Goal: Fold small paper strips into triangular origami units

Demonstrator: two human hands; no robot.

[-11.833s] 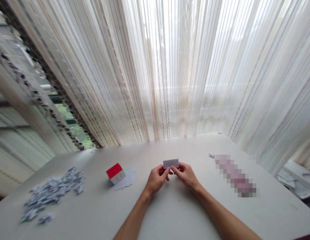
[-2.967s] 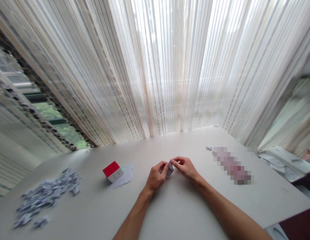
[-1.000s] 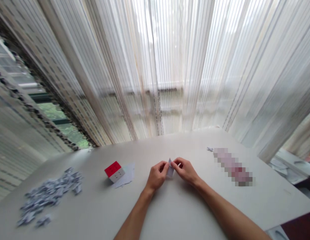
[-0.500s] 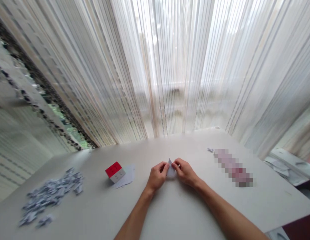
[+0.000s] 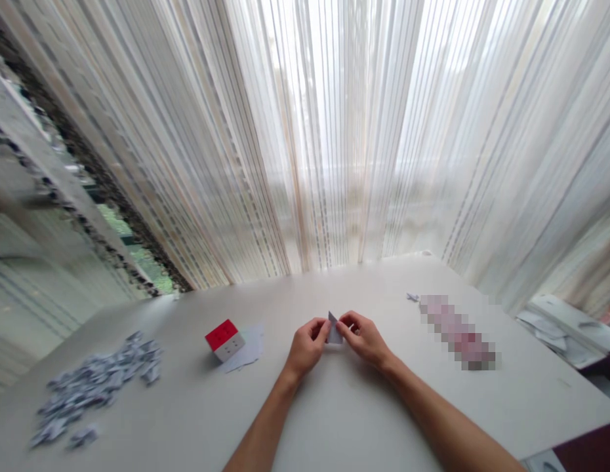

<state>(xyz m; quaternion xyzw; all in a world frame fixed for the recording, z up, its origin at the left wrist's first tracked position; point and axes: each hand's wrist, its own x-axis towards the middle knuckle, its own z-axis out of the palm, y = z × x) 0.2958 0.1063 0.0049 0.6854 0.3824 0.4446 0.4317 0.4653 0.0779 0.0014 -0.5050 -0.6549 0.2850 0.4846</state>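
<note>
A small folded piece of grey-white paper (image 5: 334, 330) with a pointed top is pinched between both my hands just above the white table (image 5: 334, 419). My left hand (image 5: 305, 345) grips its left side with thumb and fingers closed. My right hand (image 5: 365, 337) pinches its right side, fingers curled. A red-and-white puzzle cube (image 5: 225, 339) lies to the left of my hands, resting on a few flat paper slips (image 5: 248, 351).
A heap of several small folded grey paper pieces (image 5: 96, 383) lies at the table's left. A blurred-out pinkish strip (image 5: 456, 331) lies at the right, with a tiny paper scrap (image 5: 412, 297) behind it. Sheer striped curtains (image 5: 334, 144) hang behind the table's far edge.
Over the earlier frames the flat paper rectangle has been folded into a small pointed shape. In the last second my hands have stayed in place, pinching it.
</note>
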